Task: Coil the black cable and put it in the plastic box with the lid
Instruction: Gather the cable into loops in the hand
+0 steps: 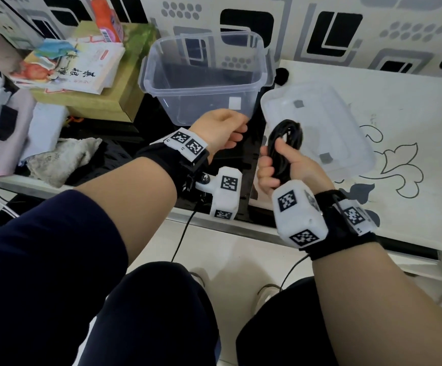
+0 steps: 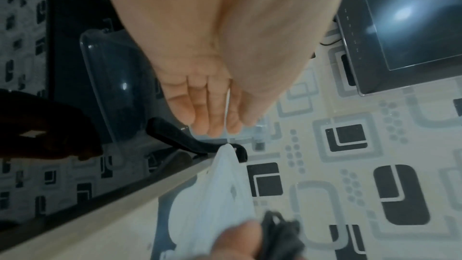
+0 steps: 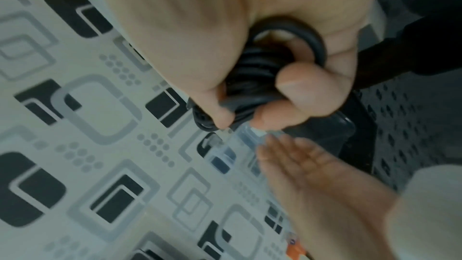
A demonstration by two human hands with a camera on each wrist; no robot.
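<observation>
My right hand (image 1: pixel 278 165) grips a bundle of coiled black cable (image 1: pixel 288 133) in its fist, held upright over the near end of the loose clear lid (image 1: pixel 346 120). In the right wrist view the thumb and fingers wrap round the cable loops (image 3: pixel 257 74). The open clear plastic box (image 1: pixel 206 101) stands on the black surface, just left of the lid. My left hand (image 1: pixel 225 133) hovers by the box's near wall with straight fingers (image 2: pixel 207 106) and holds nothing. The box's bottom looks bare.
Books (image 1: pixel 69 67) lie on a cardboard carton left of the box. A grey cloth (image 1: pixel 61 159) and a black adapter (image 1: pixel 1 122) sit further left. The white patterned tabletop (image 1: pixel 399 107) stretches right of the lid. A dark screen (image 2: pixel 412 27) shows in the left wrist view.
</observation>
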